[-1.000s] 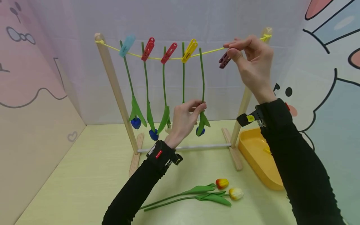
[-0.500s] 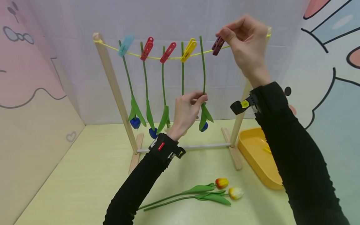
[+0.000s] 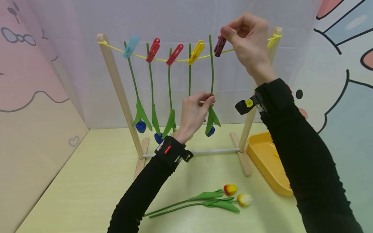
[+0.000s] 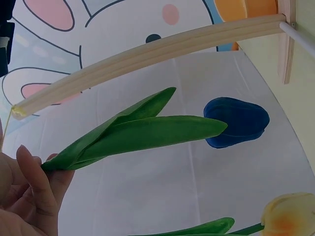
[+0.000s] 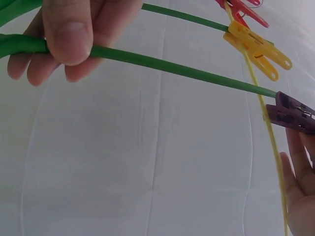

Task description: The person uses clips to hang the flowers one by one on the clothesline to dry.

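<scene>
My left hand (image 3: 192, 113) pinches the green stem of an upside-down blue tulip (image 3: 211, 71) just above its leaves. That stem rises past the yellow string (image 3: 228, 50), and the blue bloom (image 4: 236, 123) hangs lowest. Between thumb and fingers my right hand (image 3: 250, 42) holds a maroon clothespin (image 3: 220, 47) at the string, immediately right of the stem. In the right wrist view the clothespin overlaps the stem's upper end, its jaws towards the string. To the left hang several tulips, held by a light blue clothespin (image 3: 131, 47), two red ones and a yellow clothespin (image 3: 196, 52).
Wooden posts (image 3: 116, 84) carry the string, joined low down by a white rod (image 3: 215, 151). Two tulips, one red-yellow (image 3: 230, 189) and one white (image 3: 244, 200), lie on the table in front. A yellow tray (image 3: 268, 168) stands at the right, partly behind my right arm.
My left hand has lifted the blue tulip, so its stem now reaches well above the string. My right hand has moved up and left, bringing the maroon clothespin close to the stem.
</scene>
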A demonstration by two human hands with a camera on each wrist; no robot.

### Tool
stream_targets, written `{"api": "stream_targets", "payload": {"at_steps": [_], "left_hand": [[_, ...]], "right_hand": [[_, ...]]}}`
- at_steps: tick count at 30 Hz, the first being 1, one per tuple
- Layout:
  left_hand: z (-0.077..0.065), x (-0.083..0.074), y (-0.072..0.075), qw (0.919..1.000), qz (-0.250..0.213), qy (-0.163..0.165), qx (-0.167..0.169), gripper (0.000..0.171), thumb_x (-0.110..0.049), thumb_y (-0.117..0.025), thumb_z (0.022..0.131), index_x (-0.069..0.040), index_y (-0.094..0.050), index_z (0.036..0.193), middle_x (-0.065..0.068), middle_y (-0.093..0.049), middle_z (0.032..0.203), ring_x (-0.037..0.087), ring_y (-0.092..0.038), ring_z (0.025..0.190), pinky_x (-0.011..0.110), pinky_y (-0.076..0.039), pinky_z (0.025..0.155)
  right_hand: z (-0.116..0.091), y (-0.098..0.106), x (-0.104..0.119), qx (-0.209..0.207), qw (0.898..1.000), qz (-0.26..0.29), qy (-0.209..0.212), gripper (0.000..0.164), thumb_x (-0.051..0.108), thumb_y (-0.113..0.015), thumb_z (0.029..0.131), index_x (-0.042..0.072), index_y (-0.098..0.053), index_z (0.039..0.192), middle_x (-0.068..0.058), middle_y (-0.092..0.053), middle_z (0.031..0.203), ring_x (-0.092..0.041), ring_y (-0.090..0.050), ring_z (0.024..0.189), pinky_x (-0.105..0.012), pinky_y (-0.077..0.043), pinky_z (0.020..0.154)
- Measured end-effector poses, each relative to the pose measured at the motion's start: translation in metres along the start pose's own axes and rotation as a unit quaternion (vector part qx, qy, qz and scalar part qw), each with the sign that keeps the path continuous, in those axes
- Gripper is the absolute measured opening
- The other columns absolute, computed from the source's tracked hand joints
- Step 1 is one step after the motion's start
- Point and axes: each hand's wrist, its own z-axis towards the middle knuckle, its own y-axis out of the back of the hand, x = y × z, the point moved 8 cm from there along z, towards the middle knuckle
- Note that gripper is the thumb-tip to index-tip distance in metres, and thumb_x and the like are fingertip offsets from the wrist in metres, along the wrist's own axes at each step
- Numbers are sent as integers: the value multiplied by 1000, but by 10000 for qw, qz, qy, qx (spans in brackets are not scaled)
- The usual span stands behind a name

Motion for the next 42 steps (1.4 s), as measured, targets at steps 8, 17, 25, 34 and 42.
{"api": "stream_targets", "payload": {"at_steps": [8, 17, 25, 34, 42], "left_hand": [[2, 4, 2, 9999, 54, 87, -70, 20, -14, -62, 100, -2, -74, 110, 14, -78, 101, 24, -77, 86, 23, -52, 46], [4, 5, 5, 9997, 177, 100, -106, 18, -13, -64, 99, -2, -75, 107, 13, -78, 98, 23, -76, 86, 24, -60, 75], [4, 4, 6, 9996, 218, 48, -156, 18, -13, -64, 99, -1, -75, 107, 13, -78, 97, 23, -77, 85, 26, -60, 78], [5, 4, 6, 9995, 272, 6, -151, 17, -12, -65, 99, -1, -76, 106, 13, -78, 98, 23, -76, 85, 27, -60, 79], [4, 5, 6, 9995, 277, 64, -144, 17, -13, -65, 99, -2, -76, 106, 12, -78, 98, 22, -76, 85, 28, -60, 78]], "right_hand": [[3, -6, 1, -4, 9998, -211, 73, 10, 7, -71, 92, 13, -73, 84, 21, -67, 76, 0, -64, 76, -18, -50, 81], [-1, -9, 5, -80, 9966, -624, 530, 11, 9, -72, 92, -1, -72, 87, 31, -61, 71, 5, -60, 70, -17, -45, 71], [2, -9, -3, -28, 9970, -742, -203, 11, 12, -74, 91, 2, -74, 86, 25, -62, 69, 4, -60, 69, -17, -42, 72], [2, -10, -3, 41, 9946, -978, -333, 16, 14, -73, 92, -1, -74, 89, 26, -60, 70, 7, -61, 69, -15, -45, 73], [2, -11, -4, 64, 9934, -1094, -338, 18, 15, -73, 92, -3, -74, 91, 27, -59, 71, 8, -60, 69, -15, -44, 71]]}}
